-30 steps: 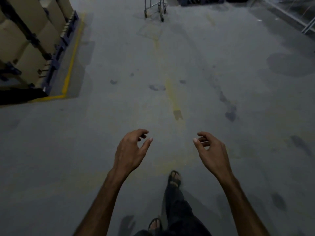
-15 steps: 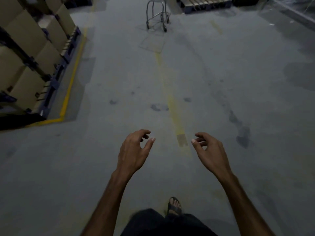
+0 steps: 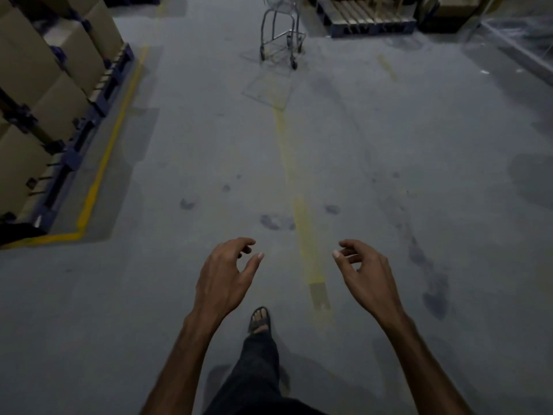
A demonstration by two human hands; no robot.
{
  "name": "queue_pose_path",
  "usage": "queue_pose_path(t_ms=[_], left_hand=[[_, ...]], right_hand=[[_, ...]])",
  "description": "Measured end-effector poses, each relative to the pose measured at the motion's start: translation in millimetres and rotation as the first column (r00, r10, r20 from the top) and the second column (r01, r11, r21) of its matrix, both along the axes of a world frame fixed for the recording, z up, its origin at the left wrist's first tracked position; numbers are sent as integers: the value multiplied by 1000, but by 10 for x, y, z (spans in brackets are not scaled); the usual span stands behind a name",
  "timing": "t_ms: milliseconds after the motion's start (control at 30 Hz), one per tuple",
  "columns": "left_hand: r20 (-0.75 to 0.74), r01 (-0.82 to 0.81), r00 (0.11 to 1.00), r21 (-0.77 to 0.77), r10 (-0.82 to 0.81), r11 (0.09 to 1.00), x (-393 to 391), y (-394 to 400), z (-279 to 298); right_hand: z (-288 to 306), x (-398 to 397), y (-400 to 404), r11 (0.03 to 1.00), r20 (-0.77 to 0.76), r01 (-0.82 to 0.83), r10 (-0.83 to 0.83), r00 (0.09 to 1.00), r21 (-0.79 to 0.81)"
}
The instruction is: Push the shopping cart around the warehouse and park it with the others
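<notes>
1. We hold our left hand (image 3: pixel 223 280) out in front of us above the floor (image 3: pixel 389 175), fingers loosely curled and thumb spread away from them, with nothing in it
2. Our right hand (image 3: pixel 363 275) mirrors it on the other side, fingers loosely bent, thumb pointing inward, holding nothing
3. The two hands are apart from each other, with a gap of bare floor between them, and neither touches anything
4. The shopping cart (image 3: pixel 281 40) stands well ahead of us at the top of the view, far from both hands; only its lower metal frame and wheels show, the basket being cut off by the top edge
5. A faded yellow line (image 3: pixel 302 211) runs along the floor from near the cart down toward our hands
6. A wooden pallet (image 3: pixel 365 18) lies just to the right of the cart, at the far end of the floor
7. On the left, stacked cardboard boxes (image 3: pixel 39 85) sit on a blue rack (image 3: pixel 77 139), bordered on the floor by a brighter yellow stripe (image 3: pixel 101 163)
8. Below the hands we see one foot in a dark sandal (image 3: pixel 259 320) stepping forward, with a dark trouser leg (image 3: pixel 254 372) behind it
9. Dark stains mark the grey floor in several spots, some beside the faded line and some to the right
</notes>
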State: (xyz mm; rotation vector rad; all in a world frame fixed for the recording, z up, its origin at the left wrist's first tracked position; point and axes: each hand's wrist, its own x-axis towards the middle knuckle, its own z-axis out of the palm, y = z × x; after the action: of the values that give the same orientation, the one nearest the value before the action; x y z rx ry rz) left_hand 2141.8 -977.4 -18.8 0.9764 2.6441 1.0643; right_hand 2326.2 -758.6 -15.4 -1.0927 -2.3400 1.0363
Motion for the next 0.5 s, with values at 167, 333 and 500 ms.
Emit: queue_pose_path(t_ms=[167,333,500], left_hand=[[13,6,1000,17,-6,1000,-1075,550,110],[-20,33,999,-5,-33,999,-2015,1119,218],[-24,44,999,-1,-44,999,-2781,1718,224]], right_hand=[[124,-1052,508,1000,-20,25,-25,999,-3],[238,-1961,1012,1000,-51,30,-30,998,5],[204,-2696,1603,1000,-47,27,-27,999,2]])
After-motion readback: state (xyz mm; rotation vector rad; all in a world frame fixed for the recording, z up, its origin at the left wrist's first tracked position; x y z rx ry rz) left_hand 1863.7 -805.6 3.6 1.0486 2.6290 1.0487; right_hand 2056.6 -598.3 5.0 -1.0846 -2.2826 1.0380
